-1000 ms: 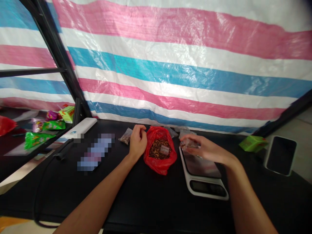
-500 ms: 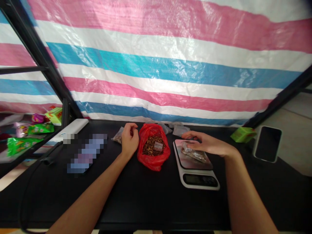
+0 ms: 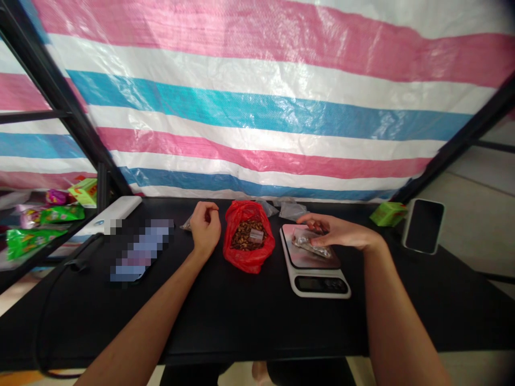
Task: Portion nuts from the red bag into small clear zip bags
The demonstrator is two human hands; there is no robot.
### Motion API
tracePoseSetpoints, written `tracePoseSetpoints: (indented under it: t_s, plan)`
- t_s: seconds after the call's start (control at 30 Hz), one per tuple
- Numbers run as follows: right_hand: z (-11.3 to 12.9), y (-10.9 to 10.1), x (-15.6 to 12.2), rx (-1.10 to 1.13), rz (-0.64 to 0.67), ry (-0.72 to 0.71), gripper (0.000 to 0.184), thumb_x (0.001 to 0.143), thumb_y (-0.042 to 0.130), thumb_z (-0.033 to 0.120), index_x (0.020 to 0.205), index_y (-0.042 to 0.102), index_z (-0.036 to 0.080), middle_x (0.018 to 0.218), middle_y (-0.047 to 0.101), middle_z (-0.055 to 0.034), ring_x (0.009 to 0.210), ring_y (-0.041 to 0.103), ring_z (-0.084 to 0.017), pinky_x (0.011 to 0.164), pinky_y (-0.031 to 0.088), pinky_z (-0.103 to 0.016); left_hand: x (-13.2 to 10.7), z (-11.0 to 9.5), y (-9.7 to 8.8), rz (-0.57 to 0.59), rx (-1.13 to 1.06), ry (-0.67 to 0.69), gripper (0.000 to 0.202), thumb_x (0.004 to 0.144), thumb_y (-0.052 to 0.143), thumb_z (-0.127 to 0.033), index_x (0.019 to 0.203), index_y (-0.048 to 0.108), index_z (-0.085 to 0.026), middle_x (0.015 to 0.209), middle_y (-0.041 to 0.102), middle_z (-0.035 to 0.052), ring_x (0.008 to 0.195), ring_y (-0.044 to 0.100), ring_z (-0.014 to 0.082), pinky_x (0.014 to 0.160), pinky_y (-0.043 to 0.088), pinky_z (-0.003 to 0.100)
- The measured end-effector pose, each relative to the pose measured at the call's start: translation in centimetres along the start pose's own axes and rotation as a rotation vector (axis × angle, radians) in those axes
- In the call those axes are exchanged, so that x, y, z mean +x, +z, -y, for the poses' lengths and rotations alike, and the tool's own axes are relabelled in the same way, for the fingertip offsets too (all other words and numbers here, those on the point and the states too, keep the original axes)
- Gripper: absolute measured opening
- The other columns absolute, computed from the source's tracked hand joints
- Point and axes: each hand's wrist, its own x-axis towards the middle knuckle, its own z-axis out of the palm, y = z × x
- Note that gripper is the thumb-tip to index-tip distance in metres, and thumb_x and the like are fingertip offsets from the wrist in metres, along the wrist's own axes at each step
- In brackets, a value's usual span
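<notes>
My left hand (image 3: 205,228) rests on the black table with its fingers curled in; nothing shows inside them. Just behind its left side, mostly covered by it, is a small clear bag (image 3: 186,223). Beside it stands a red plastic bag (image 3: 249,261), its mouth wide, holding small brown seed-like pieces (image 3: 241,237) and a little pale packet (image 3: 256,236). Over a white kitchen scale (image 3: 286,268) is my right hand (image 3: 338,231), thumb and fingers apart. Its thumb touches a clear plastic bag (image 3: 319,250) lying on the scale's plate; that bag's contents are unclear.
Crumpled clear bags (image 3: 293,210) lie behind the scale. A green box (image 3: 388,214) and an upright phone (image 3: 424,226) stand at the right. At left are a blurred-out phone-like object (image 3: 142,249), a white device (image 3: 124,210) and a black cable (image 3: 50,300). Striped sheeting (image 3: 257,112) hangs behind.
The view has shifted slightly, so everything appears a little further left. My right hand's fingers look slightly more bent over the clear bag. My left hand remains curled in the same place.
</notes>
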Motion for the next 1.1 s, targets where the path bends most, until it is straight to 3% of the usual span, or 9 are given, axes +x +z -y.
tracePoseSetpoints:
  t_s: [0.33,0.5,0.6,0.7,0.83,0.93,1.0,1.1]
  plan:
    - [2.1,0.4,-0.8,-0.207,-0.052,0.044,0.062,0.074,0.081,0.051,0.127,0.069,0.021,0.090,0.058,-0.0018,0.082,0.058,-0.020,0.069,0.047,-0.028,-0.1,0.3,-0.1,0.010,0.018,0.011,0.016,0.084,0.052,-0.009,0.079,0.062,-0.020,0.074,0.058,-0.0015,0.064,0.053,0.0132,0.060,0.040,0.026]
    - [1.4,0.8,-0.4,-0.260,-0.042,0.069,0.060,0.071,0.084,0.048,0.124,0.070,0.023,0.097,0.068,-0.0035,0.086,0.064,-0.023,0.072,0.050,-0.030,-0.3,0.4,0.1,0.030,0.021,0.029,0.016,0.084,0.052,-0.010,0.078,0.062,-0.021,0.075,0.060,-0.0008,0.066,0.055,0.0143,0.062,0.042,0.027]
    - [0.8,0.9,0.0,-0.299,-0.016,0.102,0.048,0.073,0.083,0.049,0.111,0.074,0.022,0.096,0.073,-0.0044,0.088,0.067,-0.026,0.075,0.052,-0.032,-0.3,0.4,0.2,0.028,0.025,0.029,0.017,0.083,0.052,-0.010,0.077,0.062,-0.021,0.074,0.060,-0.0010,0.065,0.054,0.0143,0.061,0.042,0.027]
    - [1.2,1.4,0.7,-0.301,-0.090,0.037,0.040,0.080,0.077,0.052,0.106,0.075,0.022,0.102,0.074,-0.0064,0.096,0.068,-0.029,0.082,0.054,-0.036,-0.2,0.3,0.2,0.035,0.030,0.032,0.017,0.083,0.052,-0.010,0.076,0.062,-0.022,0.073,0.060,-0.0014,0.064,0.054,0.0142,0.060,0.041,0.027]
    - [2.8,3.7,3.1,-0.151,-0.199,-0.188,0.037,0.098,0.056,0.051,0.119,0.071,0.024,0.119,0.073,-0.0066,0.108,0.067,-0.026,0.093,0.054,-0.039,-0.1,0.1,0.3,0.045,0.025,0.041,0.018,0.084,0.052,-0.010,0.075,0.062,-0.021,0.072,0.060,-0.0013,0.064,0.054,0.0139,0.060,0.041,0.026]
    - [3.7,6.3,5.3,-0.272,-0.336,-0.321,0.030,0.105,0.047,0.040,0.120,0.068,0.025,0.123,0.070,-0.0066,0.114,0.064,-0.025,0.103,0.049,-0.042,0.0,0.0,0.3,0.040,0.019,0.039,0.018,0.085,0.051,-0.010,0.074,0.061,-0.021,0.072,0.059,-0.0014,0.063,0.053,0.0138,0.060,0.040,0.026]
    - [3.9,7.8,6.3,-0.415,-0.411,-0.357,0.028,0.105,0.044,0.033,0.120,0.066,0.025,0.121,0.069,-0.0088,0.118,0.061,-0.027,0.105,0.046,-0.045,0.0,-0.1,0.3,0.041,0.014,0.039,0.018,0.084,0.050,-0.009,0.074,0.060,-0.021,0.072,0.059,-0.0015,0.063,0.053,0.0137,0.060,0.040,0.026]
    - [4.0,9.0,6.9,-0.551,-0.423,-0.320,0.025,0.103,0.048,0.027,0.122,0.063,0.023,0.115,0.066,-0.0112,0.110,0.063,-0.027,0.098,0.049,-0.044,0.0,-0.1,0.3,0.042,0.010,0.039,0.018,0.084,0.051,-0.009,0.074,0.060,-0.021,0.071,0.058,-0.0016,0.062,0.053,0.0137,0.059,0.040,0.026]
